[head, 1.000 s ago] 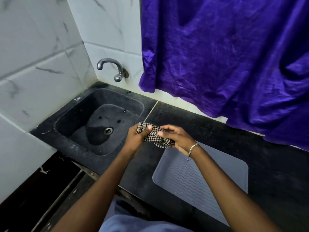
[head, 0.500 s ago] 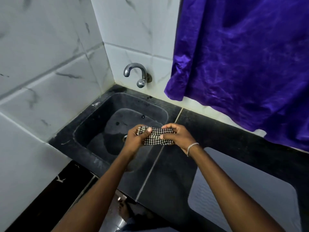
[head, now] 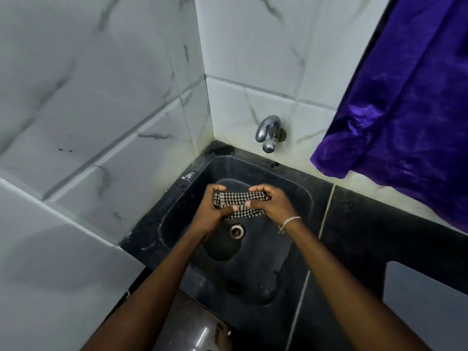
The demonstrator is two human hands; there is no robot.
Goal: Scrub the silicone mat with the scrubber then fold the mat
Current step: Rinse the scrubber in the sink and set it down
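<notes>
A black-and-white checked scrubber cloth (head: pixel 236 198) is stretched between both hands above the black sink (head: pixel 288 178), just over the drain (head: pixel 237 230). My left hand (head: pixel 215 211) grips its left end and my right hand (head: pixel 272 205), with a silver bracelet at the wrist, grips its right end. The grey silicone mat (head: pixel 425 302) lies flat on the black counter at the lower right, only its left part in view and well away from both hands.
A chrome tap (head: pixel 269 134) juts from the white marble-tile wall above the sink's back rim. A purple curtain (head: pixel 405 97) hangs over the counter (head: pixel 354 236) at the right. Tiled wall closes off the left side.
Both hands carried the scrubber cloth leftward from over the mat's corner to over the sink. The view followed, so the mat slid to the lower right edge.
</notes>
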